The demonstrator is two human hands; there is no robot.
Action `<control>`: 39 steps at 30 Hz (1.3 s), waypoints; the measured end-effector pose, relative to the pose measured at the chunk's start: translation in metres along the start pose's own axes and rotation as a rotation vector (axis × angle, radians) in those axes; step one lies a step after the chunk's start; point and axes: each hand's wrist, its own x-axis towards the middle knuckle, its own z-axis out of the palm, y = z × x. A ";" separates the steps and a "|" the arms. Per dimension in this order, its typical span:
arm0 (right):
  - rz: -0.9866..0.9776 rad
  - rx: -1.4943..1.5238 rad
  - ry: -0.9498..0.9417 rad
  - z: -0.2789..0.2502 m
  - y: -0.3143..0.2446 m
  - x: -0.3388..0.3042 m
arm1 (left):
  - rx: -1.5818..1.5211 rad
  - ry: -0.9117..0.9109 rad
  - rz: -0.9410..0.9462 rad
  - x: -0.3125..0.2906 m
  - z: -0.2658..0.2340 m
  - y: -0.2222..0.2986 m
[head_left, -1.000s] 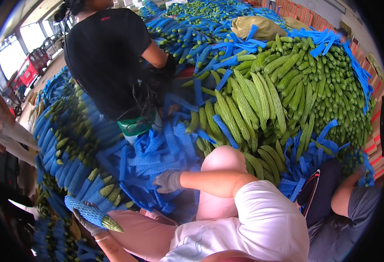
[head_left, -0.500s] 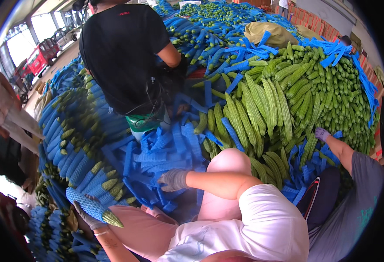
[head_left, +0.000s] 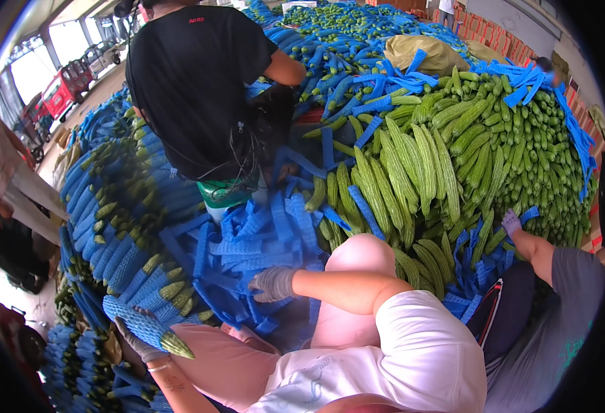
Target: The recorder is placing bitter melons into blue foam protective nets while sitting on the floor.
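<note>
My left hand (head_left: 139, 342), in a grey glove, is closed around a bitter melon (head_left: 174, 345) wrapped in a blue foam net sleeve (head_left: 136, 322). The melon's pale green tip sticks out of the sleeve, beside my left thigh. My right hand (head_left: 273, 284), also gloved in grey, rests over a heap of flat blue foam net sleeves (head_left: 261, 241) in front of my legs. Its fingers look slightly apart and touch the heap, with no melon in them. Sleeved bitter melons (head_left: 120, 265) lie stacked in rows to the left.
Bare bitter melons (head_left: 412, 172) are piled to the right. A person in black (head_left: 192, 89) sits ahead; a person in grey (head_left: 557, 303) reaches a gloved hand (head_left: 511, 221) toward the pile's near edge. A tan sack (head_left: 426, 55) and a red vehicle (head_left: 61, 89) stand farther back.
The person in black has moved the right arm outward and up. The grey-clad person's gloved hand has shifted slightly down and right. My hands stay in place.
</note>
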 end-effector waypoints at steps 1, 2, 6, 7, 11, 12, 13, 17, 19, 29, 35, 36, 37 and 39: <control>0.000 0.000 0.001 0.000 0.001 0.001 | -0.009 0.005 0.004 -0.002 0.004 -0.001; 0.000 0.000 -0.003 0.001 0.001 0.001 | -0.018 0.010 0.007 -0.002 0.006 -0.001; 0.004 0.000 0.000 0.000 -0.001 0.000 | -0.018 -0.009 0.011 -0.002 0.003 0.000; 0.005 0.000 0.001 0.001 0.000 0.001 | -0.026 -0.001 0.007 -0.002 0.003 -0.001; -0.007 0.001 0.015 0.002 0.000 0.000 | -0.028 0.001 0.020 -0.002 0.005 -0.001; -0.006 0.003 0.012 0.001 -0.001 0.000 | -0.027 0.002 0.020 -0.002 0.004 -0.001; -0.003 0.003 0.014 0.005 0.002 0.001 | -0.026 0.003 0.022 -0.002 0.004 -0.002; -0.067 0.048 0.164 0.018 0.010 0.008 | -0.012 -0.043 0.003 0.001 -0.001 0.000; -0.076 0.057 0.164 0.014 0.008 0.006 | 0.001 -0.031 0.009 0.001 -0.002 -0.001; -0.044 0.029 0.090 0.008 0.003 0.002 | -0.040 0.037 -0.002 0.003 -0.005 0.000; -0.081 0.044 0.164 0.016 0.007 0.007 | -0.036 0.058 0.012 0.002 -0.003 0.000; -0.075 0.042 0.156 0.016 0.007 0.007 | -0.036 0.058 0.012 0.002 -0.004 0.000; -0.075 0.042 0.156 0.016 0.007 0.008 | -0.044 0.040 -0.005 0.002 -0.004 0.001; -0.069 0.031 0.153 0.018 0.008 0.009 | -0.052 0.020 -0.022 0.001 -0.003 0.001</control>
